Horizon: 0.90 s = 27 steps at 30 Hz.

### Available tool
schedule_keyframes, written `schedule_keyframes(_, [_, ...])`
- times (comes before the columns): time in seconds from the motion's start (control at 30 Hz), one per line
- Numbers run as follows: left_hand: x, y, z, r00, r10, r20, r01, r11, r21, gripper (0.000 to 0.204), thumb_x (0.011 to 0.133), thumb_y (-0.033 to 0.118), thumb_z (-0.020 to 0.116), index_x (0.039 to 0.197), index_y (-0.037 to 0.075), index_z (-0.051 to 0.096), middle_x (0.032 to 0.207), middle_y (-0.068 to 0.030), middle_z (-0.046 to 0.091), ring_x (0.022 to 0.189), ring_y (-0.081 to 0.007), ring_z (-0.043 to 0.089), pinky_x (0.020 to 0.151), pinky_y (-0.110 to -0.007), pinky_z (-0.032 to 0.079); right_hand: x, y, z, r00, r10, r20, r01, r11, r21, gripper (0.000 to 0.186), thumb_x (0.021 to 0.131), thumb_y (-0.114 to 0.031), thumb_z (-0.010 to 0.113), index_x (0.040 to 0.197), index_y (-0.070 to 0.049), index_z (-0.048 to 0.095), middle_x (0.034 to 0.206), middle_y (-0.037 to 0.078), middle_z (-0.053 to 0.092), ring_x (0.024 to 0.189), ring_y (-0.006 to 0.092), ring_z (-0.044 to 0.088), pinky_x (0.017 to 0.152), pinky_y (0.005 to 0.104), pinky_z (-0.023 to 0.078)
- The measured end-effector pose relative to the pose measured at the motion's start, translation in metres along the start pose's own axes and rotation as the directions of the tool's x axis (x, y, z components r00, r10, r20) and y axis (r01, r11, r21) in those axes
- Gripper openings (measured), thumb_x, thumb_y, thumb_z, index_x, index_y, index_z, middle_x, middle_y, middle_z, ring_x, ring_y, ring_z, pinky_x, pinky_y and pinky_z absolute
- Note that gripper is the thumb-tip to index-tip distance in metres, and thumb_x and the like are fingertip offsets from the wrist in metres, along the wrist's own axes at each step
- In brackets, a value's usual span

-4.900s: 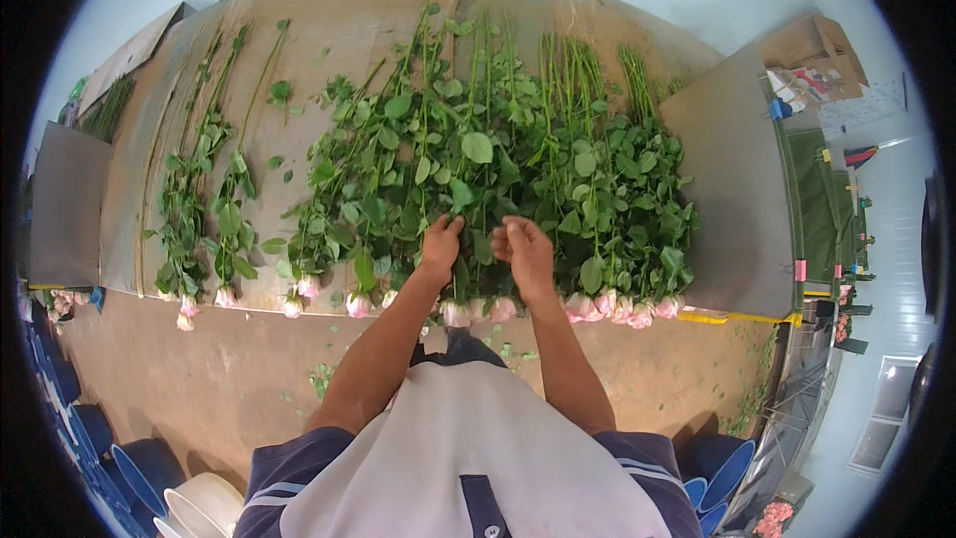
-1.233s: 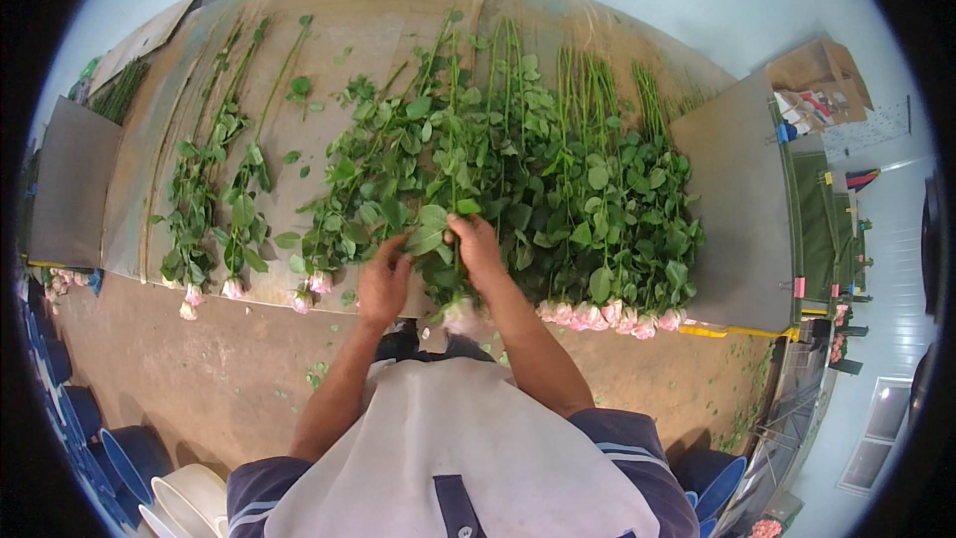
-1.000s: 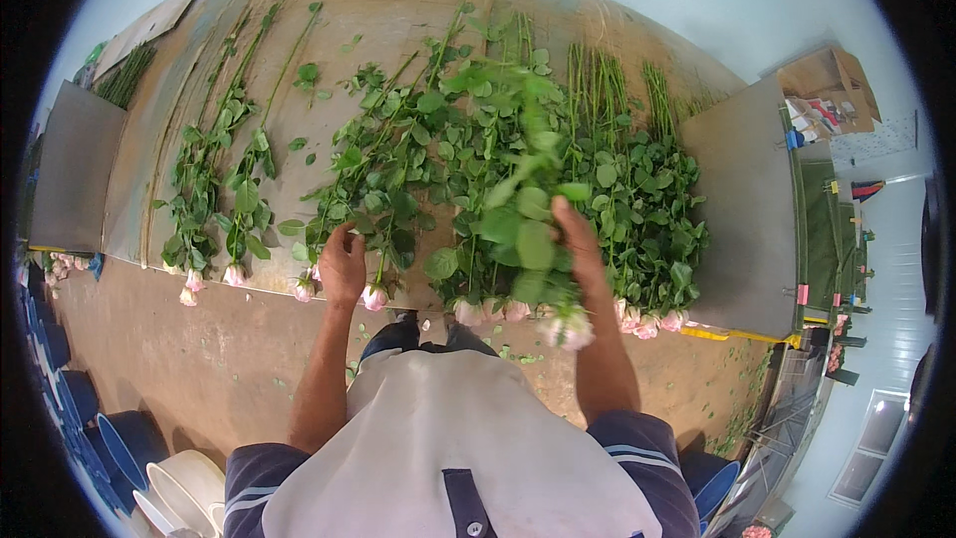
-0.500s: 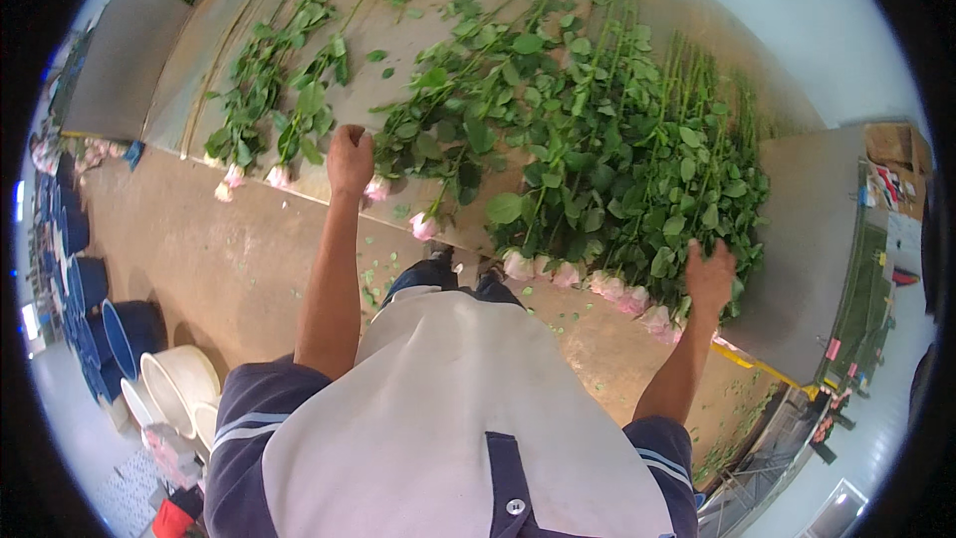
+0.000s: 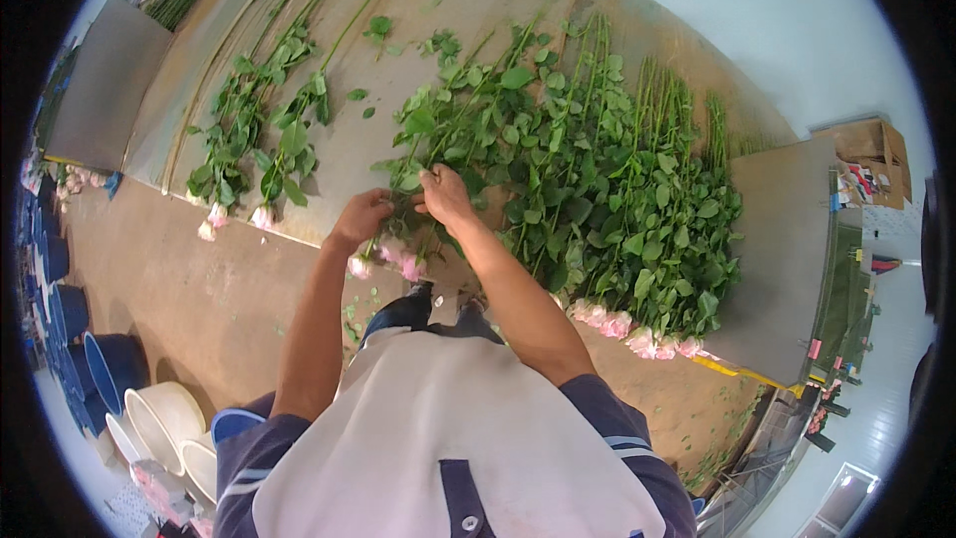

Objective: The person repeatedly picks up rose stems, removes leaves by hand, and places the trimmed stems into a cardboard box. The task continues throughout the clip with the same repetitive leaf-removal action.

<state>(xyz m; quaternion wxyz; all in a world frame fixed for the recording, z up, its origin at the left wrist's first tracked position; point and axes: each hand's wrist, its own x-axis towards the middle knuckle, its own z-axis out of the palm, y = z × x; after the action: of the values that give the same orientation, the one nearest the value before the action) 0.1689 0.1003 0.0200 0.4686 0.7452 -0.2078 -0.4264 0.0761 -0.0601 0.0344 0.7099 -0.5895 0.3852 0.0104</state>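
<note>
A few pink roses (image 5: 410,267) hang their heads over the table's near edge, just below my hands. My left hand (image 5: 362,217) is closed at the left side of this small bunch, fingertips on the stems under the blooms. From the other side, my right hand (image 5: 444,196) curls its fingers around the leafy stems. The leaves partly hide both sets of fingertips. To the right lies a thick row of roses (image 5: 607,204), stems pointing away and pink heads along the near edge. Two smaller groups of roses (image 5: 289,144) rest farther left.
The table (image 5: 344,154) has upright grey panels at its left (image 5: 110,85) and right (image 5: 787,249) ends. Loose leaves (image 5: 377,28) lie on it. Blue buckets (image 5: 115,364) and cream tubs (image 5: 164,416) stand on the floor at left. A cardboard box (image 5: 871,154) is at far right.
My right hand has left the right end of the rose row and come over beside my left hand. My left hand has moved lower, and the nearby blooms are drawn together.
</note>
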Motion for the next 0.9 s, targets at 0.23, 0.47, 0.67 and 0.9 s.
schedule_keyframes(0.23, [-0.014,0.004,0.002,0.995,-0.096,0.01,0.09,0.891,-0.445,0.026,0.088,0.01,0.055,0.11,-0.004,0.058,0.091,-0.0077,0.063,0.081,-0.0132,0.057,0.072,-0.026,0.047,-0.009,-0.013,-0.011,0.995,0.085,-0.055,-0.085,0.996,0.015,0.049,0.097,-0.026,0.051,0.134,0.005,0.041,0.084,0.011,0.059,0.056,0.013,0.053,0.05,0.0322,0.046])
schedule_keyframes(0.47, [0.006,0.015,0.036,0.986,-0.13,-0.1,0.059,0.85,-0.524,0.022,0.088,0.011,0.054,0.105,-0.003,0.059,0.087,-0.0053,0.06,0.076,-0.0135,0.057,0.067,-0.026,0.047,-0.021,-0.005,-0.03,0.992,0.088,-0.093,-0.103,0.978,-0.179,0.049,0.099,-0.03,0.044,0.136,0.003,0.042,0.074,0.007,0.058,0.059,0.0133,0.055,0.055,0.0319,0.048])
schedule_keyframes(0.67, [0.003,0.039,0.05,0.959,-0.148,-0.24,0.022,0.888,-0.46,0.023,0.092,0.018,0.05,0.109,0.003,0.054,0.087,-0.0046,0.058,0.068,-0.0114,0.054,0.052,-0.026,0.044,-0.036,0.003,-0.047,0.983,-0.094,-0.158,0.077,0.991,-0.112,0.033,0.097,-0.026,0.046,0.109,0.001,0.061,0.074,0.005,0.063,0.06,0.0106,0.049,0.061,0.0287,0.042])
schedule_keyframes(0.9, [0.014,0.04,0.058,0.968,-0.073,-0.241,0.003,0.96,-0.279,0.024,0.091,0.016,0.052,0.111,0.003,0.057,0.084,-0.0054,0.061,0.063,-0.0105,0.053,0.047,-0.026,0.04,-0.029,0.021,-0.048,0.991,-0.021,-0.133,0.012,0.998,-0.067,0.031,0.096,-0.026,0.044,0.099,0.0,0.062,0.07,0.004,0.061,0.065,0.0147,0.051,0.067,0.0307,0.041])
